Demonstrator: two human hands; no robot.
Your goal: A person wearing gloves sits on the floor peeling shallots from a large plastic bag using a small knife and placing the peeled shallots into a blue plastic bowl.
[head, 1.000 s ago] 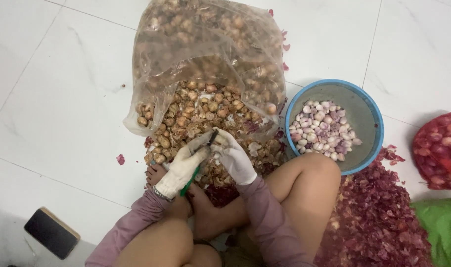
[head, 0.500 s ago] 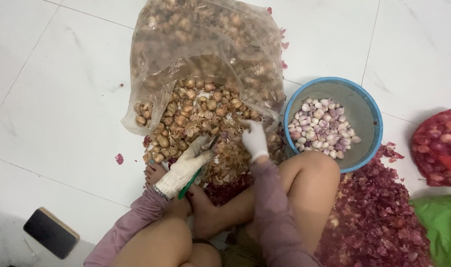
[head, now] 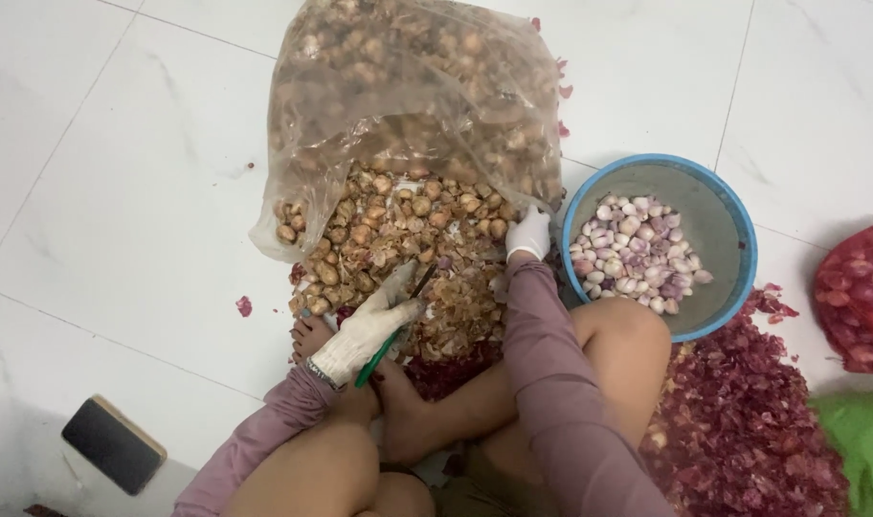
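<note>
Since the frame half a second before, your right hand [head: 529, 233] had left the left one and reached further out, to the far right edge of the shallot heap [head: 398, 239] beside the blue basin [head: 733, 215]. Your left hand [head: 365, 330] had stayed put, its grip closed around a green-handled knife [head: 391, 316] with the blade pointing up over the heap. The shallots were small, brown and papery (unpeeled), spilling from a clear plastic bag [head: 408, 105] onto the floor. The right fingers pressed down among the bulbs at the bag's mouth; you couldn't tell whether that grip had closed on one.
</note>
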